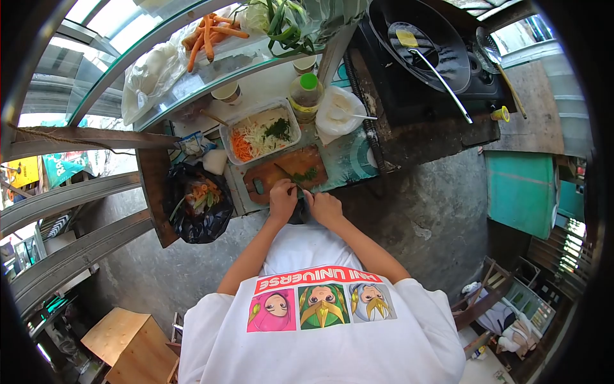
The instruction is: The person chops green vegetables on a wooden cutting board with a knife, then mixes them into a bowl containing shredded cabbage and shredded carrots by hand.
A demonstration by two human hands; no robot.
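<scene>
My left hand [283,201] is closed, its fingers bunched at the front edge of a wooden cutting board [259,174]. Close beside it, my right hand [325,208] is closed too, with thumb and fingers pinched together. A small bit of green shows between the two hands, but I cannot tell what each hand holds. Chopped green leaves [306,175] lie on the board just beyond my fingers, near a thin dark strip. Behind the board stands a clear plastic tub [296,139] with shredded carrot [241,146], pale shreds and chopped greens in separate heaps.
A black bag of vegetable scraps [199,211] sits left of the board. Behind are a green-capped bottle [308,89] and a white bag with a spoon [339,114]. A wok [441,51] rests on the stove at right. Carrots [210,40] lie on the glass shelf.
</scene>
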